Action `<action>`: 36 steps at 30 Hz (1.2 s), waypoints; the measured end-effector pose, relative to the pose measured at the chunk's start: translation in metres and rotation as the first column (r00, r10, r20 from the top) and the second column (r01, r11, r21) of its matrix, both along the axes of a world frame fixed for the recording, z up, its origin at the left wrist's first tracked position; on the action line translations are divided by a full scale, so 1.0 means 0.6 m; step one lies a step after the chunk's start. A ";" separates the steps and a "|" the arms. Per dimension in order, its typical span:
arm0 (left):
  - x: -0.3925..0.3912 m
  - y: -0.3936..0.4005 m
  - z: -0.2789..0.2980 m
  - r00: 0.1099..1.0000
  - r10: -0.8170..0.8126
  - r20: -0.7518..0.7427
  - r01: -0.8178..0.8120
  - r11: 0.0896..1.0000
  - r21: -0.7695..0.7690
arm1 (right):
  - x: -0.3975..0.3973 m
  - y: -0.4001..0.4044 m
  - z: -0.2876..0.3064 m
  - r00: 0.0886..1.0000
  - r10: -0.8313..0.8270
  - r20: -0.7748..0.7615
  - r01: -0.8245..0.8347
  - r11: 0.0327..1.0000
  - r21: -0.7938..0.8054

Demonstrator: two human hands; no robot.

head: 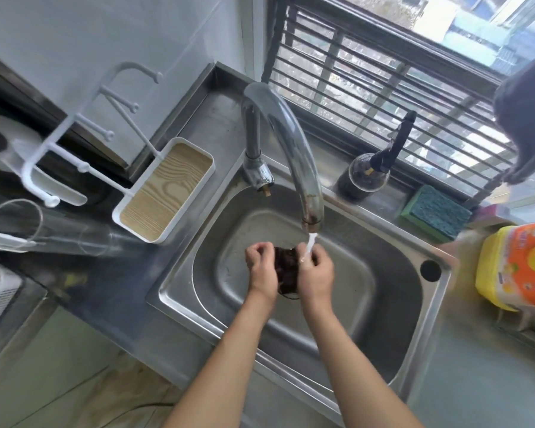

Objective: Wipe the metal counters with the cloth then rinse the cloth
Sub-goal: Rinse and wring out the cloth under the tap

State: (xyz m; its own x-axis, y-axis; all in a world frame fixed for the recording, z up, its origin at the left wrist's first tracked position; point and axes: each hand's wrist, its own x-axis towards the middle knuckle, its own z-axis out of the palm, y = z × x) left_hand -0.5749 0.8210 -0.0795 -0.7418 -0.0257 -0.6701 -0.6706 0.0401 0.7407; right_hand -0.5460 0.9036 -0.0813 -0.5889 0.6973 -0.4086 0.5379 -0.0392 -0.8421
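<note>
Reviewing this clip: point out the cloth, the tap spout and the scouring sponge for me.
cloth (286,271): head view, on the dark bunched fabric between the two hands.
tap spout (291,131): head view, on the curved metal arch above the basin.
scouring sponge (439,213): head view, on its blue top face.

Both hands over sink (393,291), under faucet (288,143). Left hand (261,267) and right hand (317,273) gripping dark wet cloth (286,271) bunched between them, fingers (255,250) curled round it. Water stream (310,247) hitting right hand near cloth. Steel worktop (217,118) around basin. White tray with wood-grain base (164,189) left of faucet. Dark bottle (363,177) and green-blue sponge (436,213) by window. Yellow-orange detergent bottle (516,270) at right.
</note>
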 end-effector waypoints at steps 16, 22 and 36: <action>-0.025 0.003 0.025 0.951 -0.222 -0.215 0.186 0.967 -0.173 | 0.019 -0.060 0.029 0.984 0.089 -0.156 -0.066 0.987 0.149; 0.037 0.003 0.021 0.819 -0.463 -0.339 0.399 0.884 -0.244 | -0.028 0.016 0.004 0.981 -0.180 -0.070 0.174 0.982 -0.077; 0.005 -0.027 -0.004 0.987 -0.151 -0.044 0.129 0.938 -0.322 | 0.068 -0.044 0.035 0.997 0.005 -0.080 0.018 0.957 0.291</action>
